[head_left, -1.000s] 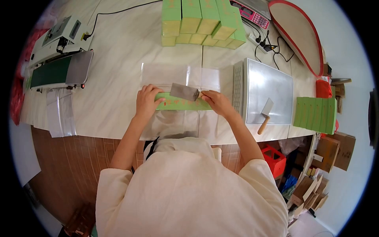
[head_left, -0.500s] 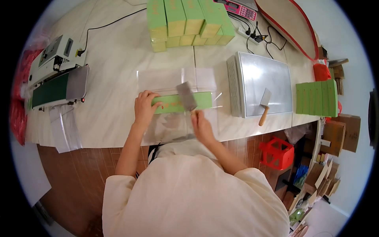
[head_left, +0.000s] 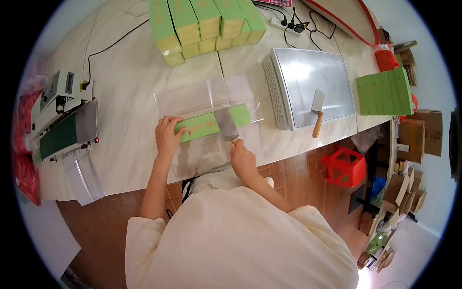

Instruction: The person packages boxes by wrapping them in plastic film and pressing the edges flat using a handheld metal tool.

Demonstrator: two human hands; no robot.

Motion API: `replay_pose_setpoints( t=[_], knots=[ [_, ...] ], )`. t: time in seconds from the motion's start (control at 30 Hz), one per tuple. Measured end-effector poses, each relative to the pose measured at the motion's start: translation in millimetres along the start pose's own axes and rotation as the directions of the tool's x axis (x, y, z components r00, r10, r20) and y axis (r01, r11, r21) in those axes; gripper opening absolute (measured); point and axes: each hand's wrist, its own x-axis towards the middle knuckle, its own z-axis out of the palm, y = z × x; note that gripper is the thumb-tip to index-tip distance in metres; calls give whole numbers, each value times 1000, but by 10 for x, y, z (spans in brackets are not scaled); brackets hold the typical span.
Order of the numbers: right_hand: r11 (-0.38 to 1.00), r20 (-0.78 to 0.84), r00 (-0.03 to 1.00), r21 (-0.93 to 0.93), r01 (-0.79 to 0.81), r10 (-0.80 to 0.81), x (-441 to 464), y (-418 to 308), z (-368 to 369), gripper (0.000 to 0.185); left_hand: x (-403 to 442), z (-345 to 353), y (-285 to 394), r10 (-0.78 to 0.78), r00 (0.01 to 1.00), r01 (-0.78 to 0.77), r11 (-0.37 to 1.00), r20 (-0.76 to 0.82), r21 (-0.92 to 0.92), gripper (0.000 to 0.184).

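Note:
A long green box (head_left: 201, 129) with orange lettering lies on clear plastic film (head_left: 187, 101) on the table. My left hand (head_left: 167, 137) grips the box's left end, thumb on the near side and fingers over the far edge. In my right hand (head_left: 243, 160), closed round its handle, is a scraper (head_left: 225, 123) with a wide, flat metal blade. The blade crosses the box right of its lettering and appears to rest on it. Most of the scraper's handle is hidden by my fingers.
A grey metal case (head_left: 315, 67) stands to the right, with a second wooden-handled scraper (head_left: 318, 108) on top. Green boxes are stacked at the back (head_left: 207, 24) and stand at the right (head_left: 385, 94). A belt machine (head_left: 67, 115) sits left; a red stool (head_left: 344, 166) is below.
The scraper blade, blurred before, is now sharp and lies flatter across the box, slightly lower in view. My left hand keeps its grip. The whole view has shifted and turned a little.

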Motion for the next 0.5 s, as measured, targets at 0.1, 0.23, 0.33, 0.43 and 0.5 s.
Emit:
replay_pose_setpoints(
  t=[0.1, 0.23, 0.33, 0.43, 0.5],
  knots=[
    [999, -10, 999, -30, -41, 41, 50, 76, -47, 23, 4, 12, 0, -5, 1000, 5, 1000, -3, 18, 30],
    [997, -45, 997, -33, -69, 67, 98, 176, -129, 23, -5, 11, 9, -4, 1000, 4, 1000, -13, 14, 30],
    [996, -51, 995, -38, -86, 84, 140, 258, -172, 23, -11, 1, 17, -9, 1000, 9, 1000, -11, 6, 30],
    [992, -49, 994, -67, -104, 100, 184, 320, -229, 23, -20, 9, 17, -7, 1000, 7, 1000, -11, 1, 30],
    [991, -39, 992, -62, -120, 118, 205, 336, -267, 24, -19, 5, 19, -8, 1000, 8, 1000, -20, -6, 30]
  ],
)
